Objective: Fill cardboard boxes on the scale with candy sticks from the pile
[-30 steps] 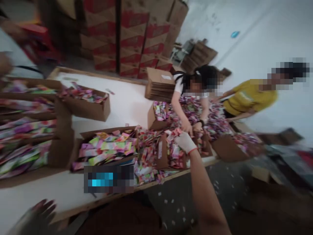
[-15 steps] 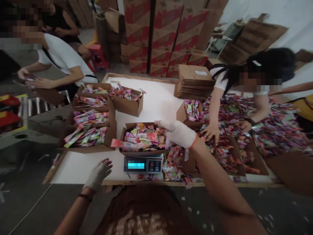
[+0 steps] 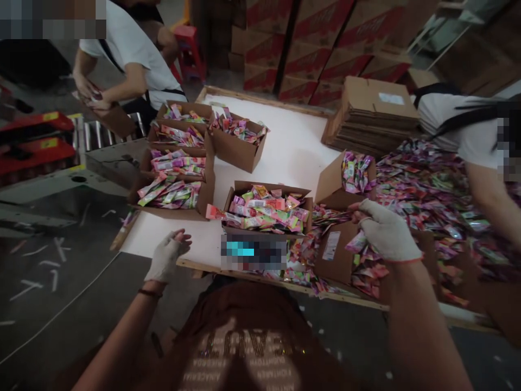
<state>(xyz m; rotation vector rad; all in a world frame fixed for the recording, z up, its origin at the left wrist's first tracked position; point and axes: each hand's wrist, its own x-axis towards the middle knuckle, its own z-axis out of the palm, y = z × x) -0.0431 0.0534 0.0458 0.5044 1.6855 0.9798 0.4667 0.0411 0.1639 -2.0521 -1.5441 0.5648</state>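
My right hand (image 3: 386,236), in a white glove, is closed on a bunch of colourful snack packets (image 3: 356,243) above a brown box (image 3: 340,255) near the table's front edge. My left hand (image 3: 166,255), also gloved, hovers over the front edge with its fingers loosely curled and nothing in it. Between them a cardboard box of packets (image 3: 266,209) sits on a small scale (image 3: 252,252).
Several filled cardboard boxes (image 3: 175,179) stand at the left on the white table (image 3: 285,152). A big heap of loose packets (image 3: 427,190) covers the right. Flat cartons (image 3: 372,117) are stacked behind. One person (image 3: 126,60) works at the far left, another (image 3: 476,141) at the right.
My right hand left the box on the scale and swung right and down to the brown box, where it now grips packets. My left hand rose slightly. The view tilted down.
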